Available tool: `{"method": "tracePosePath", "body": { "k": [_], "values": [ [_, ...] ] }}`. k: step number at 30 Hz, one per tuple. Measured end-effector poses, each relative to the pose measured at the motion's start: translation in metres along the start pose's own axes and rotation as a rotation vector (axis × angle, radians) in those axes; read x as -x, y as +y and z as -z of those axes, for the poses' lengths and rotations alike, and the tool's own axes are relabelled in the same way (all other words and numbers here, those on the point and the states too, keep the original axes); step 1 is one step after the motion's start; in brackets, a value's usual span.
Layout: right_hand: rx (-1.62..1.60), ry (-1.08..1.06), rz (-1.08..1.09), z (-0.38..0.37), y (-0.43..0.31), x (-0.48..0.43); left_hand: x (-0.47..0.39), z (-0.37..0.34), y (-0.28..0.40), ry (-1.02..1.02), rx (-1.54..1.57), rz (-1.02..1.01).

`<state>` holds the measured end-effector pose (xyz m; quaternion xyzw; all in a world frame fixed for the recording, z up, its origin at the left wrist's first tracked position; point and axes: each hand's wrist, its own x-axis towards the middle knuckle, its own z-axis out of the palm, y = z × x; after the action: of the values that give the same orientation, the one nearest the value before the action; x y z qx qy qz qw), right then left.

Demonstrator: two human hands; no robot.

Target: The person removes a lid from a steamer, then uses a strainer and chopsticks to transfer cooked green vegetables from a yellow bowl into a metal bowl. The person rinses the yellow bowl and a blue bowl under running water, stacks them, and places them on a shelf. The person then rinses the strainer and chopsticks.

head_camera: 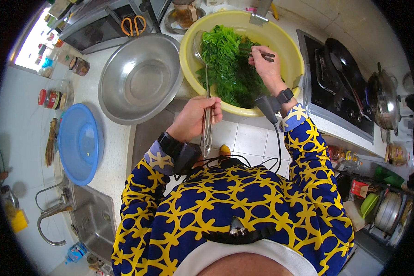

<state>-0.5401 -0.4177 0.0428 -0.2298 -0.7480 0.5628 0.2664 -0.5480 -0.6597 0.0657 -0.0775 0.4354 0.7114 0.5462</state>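
A large yellow plastic basin (296, 55) holds leafy greens (224, 65) in liquid. My left hand (196, 115) grips the long metal handle of a strainer ladle (208, 82), whose round head lies at the basin's left side, partly under the greens. Above the basin's right half, my right hand (267, 67) holds dark chopsticks (267, 55); their far ends reach the greens and are hard to make out. To the left of the yellow basin, a wide stainless steel basin (143, 81) stands on the counter with nothing in it.
A black gas hob (334, 86) with a wok (345, 69) and a lidded metal pot (386, 100) is at the right. A blue plastic basin (81, 145), jars and a steel sink (93, 214) line the left. Orange-handled scissors (134, 27) lie behind the steel basin. A cable hangs near my right wrist.
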Motion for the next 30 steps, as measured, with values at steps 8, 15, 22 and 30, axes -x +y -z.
{"method": "tracePosePath", "body": {
  "k": [8, 15, 22, 30],
  "values": [
    [-0.119, 0.014, -0.004, -0.003, -0.002, 0.004, -0.001, -0.014, -0.007, 0.045, -0.081, -0.084],
    [-0.273, 0.062, -0.078, -0.003, -0.009, 0.012, 0.003, -0.015, -0.005, 0.058, -0.178, -0.099],
    [-0.514, 0.222, -0.055, -0.003, -0.029, 0.015, 0.006, -0.018, 0.009, 0.031, -0.216, -0.092],
    [-0.515, 0.281, 0.023, -0.003, -0.063, 0.016, 0.016, -0.037, 0.025, -0.006, -0.217, -0.103]
  ]
}}
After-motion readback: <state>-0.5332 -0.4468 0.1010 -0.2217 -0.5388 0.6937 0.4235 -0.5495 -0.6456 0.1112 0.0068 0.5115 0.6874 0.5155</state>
